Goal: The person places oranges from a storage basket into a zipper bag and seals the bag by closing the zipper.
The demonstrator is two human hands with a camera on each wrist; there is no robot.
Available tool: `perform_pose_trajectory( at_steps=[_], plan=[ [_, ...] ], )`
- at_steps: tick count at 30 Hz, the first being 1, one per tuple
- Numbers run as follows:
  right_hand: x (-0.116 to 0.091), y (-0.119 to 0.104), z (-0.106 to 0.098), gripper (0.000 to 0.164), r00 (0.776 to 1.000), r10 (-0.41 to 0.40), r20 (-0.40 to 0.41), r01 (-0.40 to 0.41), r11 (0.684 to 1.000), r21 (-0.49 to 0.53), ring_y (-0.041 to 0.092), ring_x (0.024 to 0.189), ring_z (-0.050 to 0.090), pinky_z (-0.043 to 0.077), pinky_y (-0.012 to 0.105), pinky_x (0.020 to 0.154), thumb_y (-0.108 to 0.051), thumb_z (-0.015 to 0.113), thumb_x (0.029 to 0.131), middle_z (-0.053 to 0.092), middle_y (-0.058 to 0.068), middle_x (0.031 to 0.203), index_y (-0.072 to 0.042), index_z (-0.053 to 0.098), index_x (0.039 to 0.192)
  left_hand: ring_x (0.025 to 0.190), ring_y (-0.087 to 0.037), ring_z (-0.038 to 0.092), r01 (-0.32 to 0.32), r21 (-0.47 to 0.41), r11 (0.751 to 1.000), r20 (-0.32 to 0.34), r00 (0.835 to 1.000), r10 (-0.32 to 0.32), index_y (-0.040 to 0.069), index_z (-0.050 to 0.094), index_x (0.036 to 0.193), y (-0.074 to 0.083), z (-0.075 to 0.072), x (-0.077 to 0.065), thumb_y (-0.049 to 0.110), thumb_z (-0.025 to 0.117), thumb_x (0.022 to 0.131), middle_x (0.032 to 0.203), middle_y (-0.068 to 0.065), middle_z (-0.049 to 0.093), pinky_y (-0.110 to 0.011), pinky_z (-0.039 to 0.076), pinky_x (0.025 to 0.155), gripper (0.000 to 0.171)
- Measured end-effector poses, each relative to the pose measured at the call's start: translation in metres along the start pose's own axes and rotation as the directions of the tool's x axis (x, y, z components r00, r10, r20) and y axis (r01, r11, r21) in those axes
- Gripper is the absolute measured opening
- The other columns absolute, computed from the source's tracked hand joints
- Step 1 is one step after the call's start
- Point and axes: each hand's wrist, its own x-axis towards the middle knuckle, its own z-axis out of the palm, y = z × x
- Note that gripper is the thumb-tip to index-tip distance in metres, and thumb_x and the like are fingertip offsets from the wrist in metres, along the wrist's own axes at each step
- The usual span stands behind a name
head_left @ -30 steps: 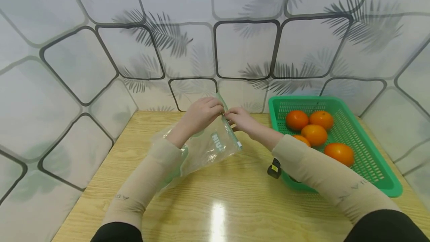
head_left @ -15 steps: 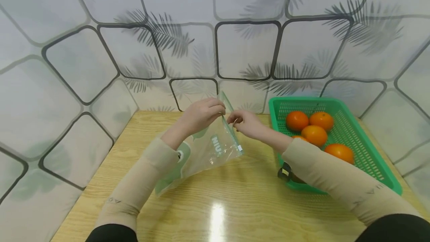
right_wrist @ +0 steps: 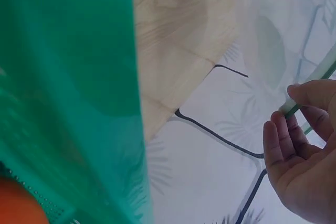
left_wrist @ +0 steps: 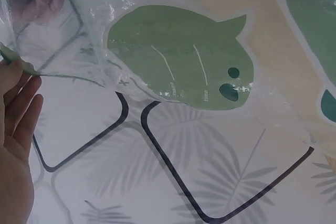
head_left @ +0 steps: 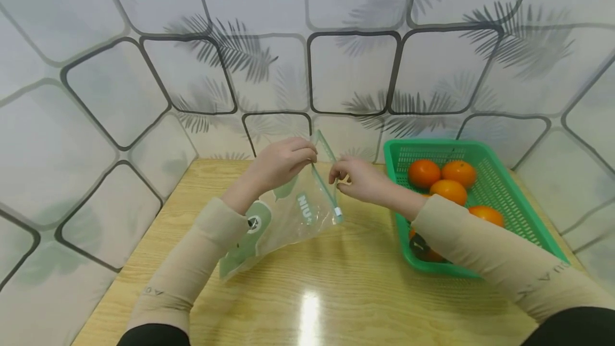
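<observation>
A clear zip bag (head_left: 283, 223) with green prints and a white slider (head_left: 338, 211) is held up at the middle of the table. My left hand (head_left: 283, 162) pinches one side of its green-edged mouth between thumb and fingers. The opposite edge is pinched by my right hand (head_left: 362, 179), and a gap shows between the two edges. In the left wrist view a green leaf-like print on the bag (left_wrist: 178, 59) fills the upper middle. The right wrist view has the right thumb and index finger on the green zip strip (right_wrist: 315, 85).
To the right stands a green perforated basket (head_left: 528, 218) with several orange fruits (head_left: 449, 191) in it; my right forearm crosses over its near left part. A patterned wall (head_left: 355, 73) rises behind the wooden table (head_left: 269, 308).
My right hand has moved right and slightly down, drawing its edge away from the left hand's edge. The bag's mouth has parted. My left hand has shifted slightly left.
</observation>
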Motion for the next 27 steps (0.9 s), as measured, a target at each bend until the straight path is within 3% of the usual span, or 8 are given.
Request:
perform_pose_trajectory(
  at_steps=[13,27],
  plan=[
    [-0.004,0.002,-0.014,0.009,0.991,-0.118,-0.059,0.108,0.982,-0.155,0.029,0.093,0.068,0.058,0.042,0.084,-0.002,0.076,0.093,0.069,0.006,0.098,-0.01,0.077,0.096,0.102,-0.029,0.074,-0.006,0.005,1.0,0.007,1.0,0.006,0.006,0.07,0.096,-0.001,-0.01,0.007,-0.006,0.07,0.093,0.109,-0.011,0.075,-0.04,0.061,0.089,0.012],
    [-0.004,0.003,-0.015,0.005,0.98,-0.138,-0.144,0.103,0.968,-0.231,0.027,0.099,0.061,0.054,0.04,0.088,-0.006,0.077,0.093,0.067,0.007,0.104,-0.011,0.077,0.092,0.101,-0.028,0.068,-0.007,-0.069,0.998,0.03,1.0,0.009,0.007,0.07,0.095,0.002,0.003,0.013,-0.005,0.064,0.09,0.106,-0.009,0.072,-0.04,0.057,0.091,0.015]
  ],
)
